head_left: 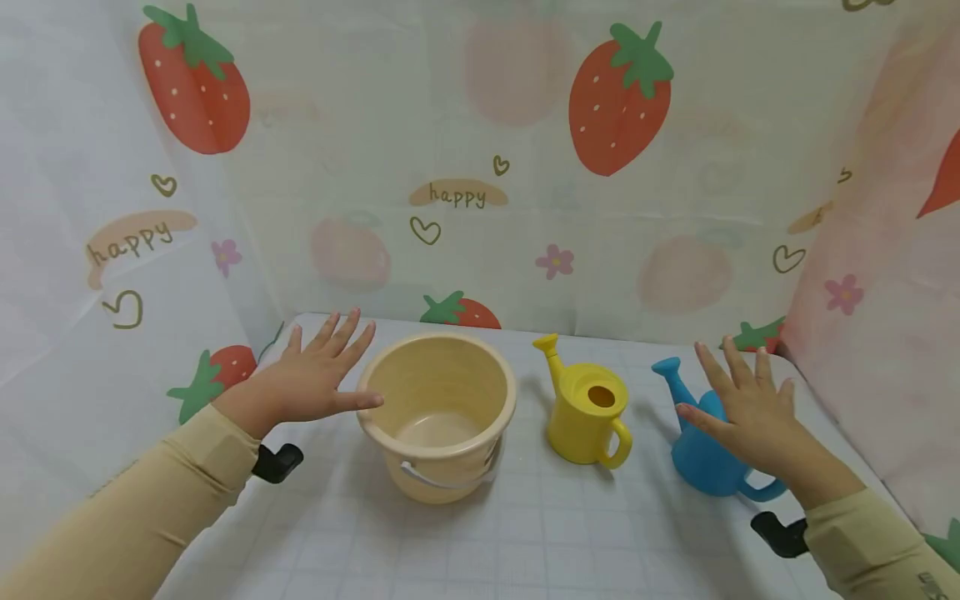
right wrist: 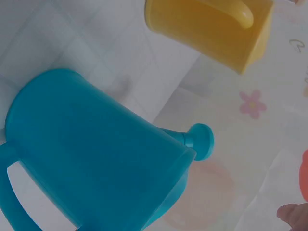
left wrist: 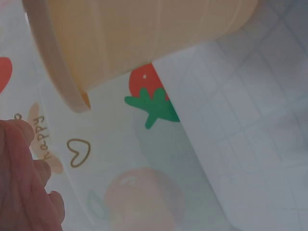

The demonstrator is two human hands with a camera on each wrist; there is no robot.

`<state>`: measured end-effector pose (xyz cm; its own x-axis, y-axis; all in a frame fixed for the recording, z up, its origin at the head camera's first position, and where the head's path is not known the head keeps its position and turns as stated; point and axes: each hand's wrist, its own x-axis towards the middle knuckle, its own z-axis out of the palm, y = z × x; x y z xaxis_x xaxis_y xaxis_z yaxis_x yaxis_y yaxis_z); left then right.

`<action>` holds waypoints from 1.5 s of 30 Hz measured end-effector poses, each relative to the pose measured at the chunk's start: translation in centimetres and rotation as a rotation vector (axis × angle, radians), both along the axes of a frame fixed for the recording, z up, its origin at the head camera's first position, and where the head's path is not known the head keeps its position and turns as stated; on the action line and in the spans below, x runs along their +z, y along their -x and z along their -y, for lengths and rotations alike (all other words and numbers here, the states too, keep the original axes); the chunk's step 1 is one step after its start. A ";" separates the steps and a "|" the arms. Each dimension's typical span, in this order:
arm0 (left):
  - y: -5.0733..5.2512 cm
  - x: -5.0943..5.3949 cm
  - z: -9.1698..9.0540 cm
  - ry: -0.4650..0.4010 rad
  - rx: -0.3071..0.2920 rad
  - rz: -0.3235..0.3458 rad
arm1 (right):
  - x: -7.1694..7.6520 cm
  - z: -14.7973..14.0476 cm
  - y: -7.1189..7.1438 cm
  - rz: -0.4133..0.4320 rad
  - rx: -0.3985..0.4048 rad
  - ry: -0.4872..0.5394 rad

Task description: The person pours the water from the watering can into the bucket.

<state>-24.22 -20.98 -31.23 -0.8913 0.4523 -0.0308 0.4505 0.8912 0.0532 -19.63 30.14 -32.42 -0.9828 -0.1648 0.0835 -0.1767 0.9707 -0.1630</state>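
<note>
A: Your left hand [head_left: 311, 379] is spread, its fingers straight and fanned apart. Just to its right stands an upright, round, cream plastic bucket [head_left: 438, 379], its thin white handle [head_left: 450, 486] hanging on the side nearer you.

B: Your left thumb overlaps the bucket's rim in the head view; I cannot tell whether they touch.

A: Your right hand [head_left: 757, 417] is spread too, fingers straight. It partly hides an upright blue plastic watering can [head_left: 705, 462], whose spout points away to that hand's left.

B: Farther left of your right hand, between blue can and bucket, you have an upright yellow plastic watering can [head_left: 577, 433]. All three stand on a white, grid-patterned tabletop [head_left: 585, 533]; beyond your hands hangs a white, strawberry-printed cloth [head_left: 510, 267].
</note>
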 end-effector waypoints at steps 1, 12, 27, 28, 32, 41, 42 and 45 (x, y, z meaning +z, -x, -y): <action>0.0 -0.1 -0.1 -0.001 -0.004 0.008 | 0.0 0.0 0.0 -0.003 0.003 0.000; -0.1 -1.6 -1.0 -0.040 -0.094 0.023 | -0.5 0.1 0.2 -0.009 0.015 0.003; -0.1 -2.2 -1.7 -0.009 -0.175 0.060 | -0.8 0.4 0.4 0.001 -0.001 0.001; -0.1 -2.2 -1.7 -0.011 -0.177 0.062 | -0.8 0.3 0.4 -0.002 0.000 0.002; -0.2 -2.0 -1.9 -0.018 -0.179 0.082 | -0.9 0.3 0.4 -0.004 0.003 0.005; 0.1 -2.4 -1.9 -0.015 -0.163 0.101 | -1.3 0.8 0.6 -0.013 0.013 0.029; 0.2 -2.5 -1.9 -0.015 -0.163 0.101 | -1.4 0.8 0.6 -0.013 0.018 0.039; 0.4 -2.7 -1.9 -0.018 -0.159 0.096 | -1.4 1.2 0.7 -0.016 0.044 0.073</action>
